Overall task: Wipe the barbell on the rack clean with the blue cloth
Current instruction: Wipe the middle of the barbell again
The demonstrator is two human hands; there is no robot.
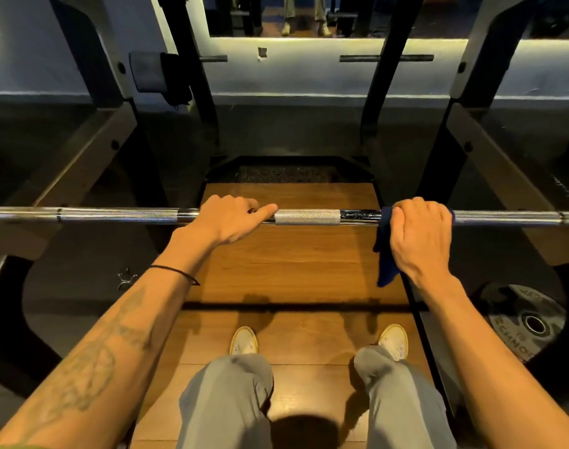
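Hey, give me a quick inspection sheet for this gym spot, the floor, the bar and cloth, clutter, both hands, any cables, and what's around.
Surface: brown wooden platform floor, bare between the rack's sides.
Job's things: long steel knurled barbell lies level across the view; dark blue cloth is wrapped over it, one end hanging below.
Clutter: small metal spring clip on the dark floor at left; round black weight plate at right.
Hands: left hand rests on the bar, index finger extended; right hand grips the cloth around the bar.
Cables: nothing seen.
Surroundings: black rack uprights, white wall with a mirror showing a person's legs.
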